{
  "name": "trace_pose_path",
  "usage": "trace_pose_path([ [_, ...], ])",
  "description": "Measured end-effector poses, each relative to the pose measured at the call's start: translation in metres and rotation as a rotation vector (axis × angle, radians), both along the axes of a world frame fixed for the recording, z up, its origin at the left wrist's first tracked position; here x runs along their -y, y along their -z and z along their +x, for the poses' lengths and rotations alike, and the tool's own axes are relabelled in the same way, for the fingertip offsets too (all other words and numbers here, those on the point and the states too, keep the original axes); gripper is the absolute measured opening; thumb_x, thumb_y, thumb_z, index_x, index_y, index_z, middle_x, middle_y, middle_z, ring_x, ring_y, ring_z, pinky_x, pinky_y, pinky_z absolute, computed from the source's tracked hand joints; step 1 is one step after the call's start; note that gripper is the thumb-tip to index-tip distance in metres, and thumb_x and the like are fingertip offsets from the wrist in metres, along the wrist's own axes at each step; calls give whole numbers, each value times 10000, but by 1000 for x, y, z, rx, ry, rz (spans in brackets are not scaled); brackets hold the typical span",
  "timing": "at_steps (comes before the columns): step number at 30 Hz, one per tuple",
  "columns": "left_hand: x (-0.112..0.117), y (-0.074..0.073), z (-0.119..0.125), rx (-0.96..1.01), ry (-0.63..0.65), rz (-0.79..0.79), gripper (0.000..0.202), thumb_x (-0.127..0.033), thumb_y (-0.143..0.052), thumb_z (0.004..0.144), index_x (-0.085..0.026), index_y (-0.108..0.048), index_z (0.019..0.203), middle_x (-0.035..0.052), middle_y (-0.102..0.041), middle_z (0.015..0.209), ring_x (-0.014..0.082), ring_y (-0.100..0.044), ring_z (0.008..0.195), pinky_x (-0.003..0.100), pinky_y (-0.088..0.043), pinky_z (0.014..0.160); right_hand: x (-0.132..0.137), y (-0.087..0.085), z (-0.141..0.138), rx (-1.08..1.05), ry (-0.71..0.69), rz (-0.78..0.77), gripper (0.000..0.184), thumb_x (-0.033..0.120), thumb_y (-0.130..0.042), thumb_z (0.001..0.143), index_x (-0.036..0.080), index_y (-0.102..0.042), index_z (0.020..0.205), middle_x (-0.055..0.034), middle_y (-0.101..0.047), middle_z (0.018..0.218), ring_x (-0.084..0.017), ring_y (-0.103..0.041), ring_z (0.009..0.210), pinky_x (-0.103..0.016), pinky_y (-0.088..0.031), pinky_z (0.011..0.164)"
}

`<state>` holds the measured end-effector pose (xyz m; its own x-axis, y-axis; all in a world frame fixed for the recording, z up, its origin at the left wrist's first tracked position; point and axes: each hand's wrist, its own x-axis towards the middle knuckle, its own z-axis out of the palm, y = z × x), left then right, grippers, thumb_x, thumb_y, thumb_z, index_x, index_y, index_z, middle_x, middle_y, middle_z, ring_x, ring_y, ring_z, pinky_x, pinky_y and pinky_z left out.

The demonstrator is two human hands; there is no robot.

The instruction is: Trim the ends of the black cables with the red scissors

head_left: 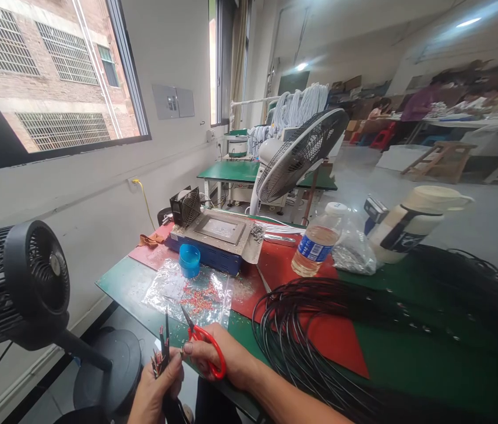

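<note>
In the head view my left hand point(157, 386) is wrapped round a bundle of black cables point(164, 353), whose stripped ends with reddish wires point upward. My right hand point(225, 356) holds red-handled scissors point(208, 347), their dark blades pointing up and to the left. Its thumb and fingertip pinch close to the cable ends, and I cannot make out what lies between them. Just beyond the hands, a clear plastic bag point(156, 292) lies flat, strewn with small orange and red wire scraps point(199, 296). A blue cup point(189, 261) stands on the bag's far part.
A blue-sided hot plate point(213, 253) with a small black fan point(186, 206) sits behind the cup. Rightward are a labelled bottle point(315, 244), a thermos jug point(412, 227) and coiled black cables point(293, 330). Fans point(32, 282) stand left and beyond the table. People point(421, 106) work far right.
</note>
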<state>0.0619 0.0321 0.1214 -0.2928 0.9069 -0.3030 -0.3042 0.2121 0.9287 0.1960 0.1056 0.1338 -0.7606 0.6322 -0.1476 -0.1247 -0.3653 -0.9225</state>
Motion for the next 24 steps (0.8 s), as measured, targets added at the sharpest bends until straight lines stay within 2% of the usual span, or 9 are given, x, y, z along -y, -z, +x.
trace_pose_path([
  [8, -2, 18, -7, 84, 22, 23, 316, -422, -682, 606, -120, -618, 673, -60, -397, 361, 45, -300, 326, 237, -147, 398, 3, 0, -3, 38, 22, 65, 441, 521, -643, 655, 144, -472, 505, 68, -404, 369, -38, -334, 313, -174, -258, 336],
  [11, -1, 19, -8, 104, 21, 7, 301, -411, -685, 607, -123, -613, 654, -53, -418, 360, 48, -318, 315, 228, -163, 388, 5, 1, -4, 77, 54, 104, 457, 552, -605, 675, 149, -464, 512, 64, -394, 370, -45, -331, 318, -180, -243, 341],
  [13, -1, 15, -6, 124, 15, -12, 294, -401, -692, 603, -118, -617, 633, -42, -440, 367, 52, -344, 327, 218, -195, 386, 6, 3, -4, 149, 119, 195, 444, 550, -569, 713, 149, -479, 546, 61, -390, 389, -53, -339, 344, -186, -247, 360],
  [14, 0, 12, -6, 153, 4, -27, 289, -385, -703, 596, -111, -629, 647, -35, -460, 383, 55, -368, 345, 210, -225, 391, 6, 4, -4, 194, 170, 286, 427, 535, -557, 734, 146, -497, 567, 56, -400, 411, -58, -354, 371, -188, -256, 380],
  [16, 0, 3, -4, 232, -55, -100, 303, -346, -725, 581, -103, -662, 752, -7, -546, 477, 72, -459, 429, 195, -323, 431, 7, 6, -3, 264, 277, 574, 370, 476, -552, 770, 140, -542, 614, 34, -458, 486, -70, -404, 452, -194, -286, 439],
  [19, 3, -12, -3, 372, -173, -218, 286, -243, -735, 585, -118, -670, 834, 44, -664, 710, 118, -585, 652, 226, -462, 603, 10, 7, -1, 235, 395, 1174, 258, 335, -517, 825, 146, -573, 658, -5, -537, 582, -91, -447, 540, -217, -304, 507],
  [21, 4, -19, -3, 460, -180, -228, 235, -203, -718, 608, -109, -672, 819, 64, -681, 753, 143, -607, 714, 260, -486, 674, 12, 7, -1, 173, 399, 1518, 206, 243, -446, 865, 154, -582, 739, -18, -569, 616, -102, -457, 548, -237, -301, 516],
  [24, 7, -24, -2, 562, -133, -258, 229, -211, -695, 636, -97, -673, 834, 68, -681, 723, 140, -605, 655, 255, -492, 637, 17, 3, -1, 172, 331, 1807, 184, 187, -390, 894, 151, -571, 899, -21, -586, 658, -111, -468, 555, -260, -282, 507],
])
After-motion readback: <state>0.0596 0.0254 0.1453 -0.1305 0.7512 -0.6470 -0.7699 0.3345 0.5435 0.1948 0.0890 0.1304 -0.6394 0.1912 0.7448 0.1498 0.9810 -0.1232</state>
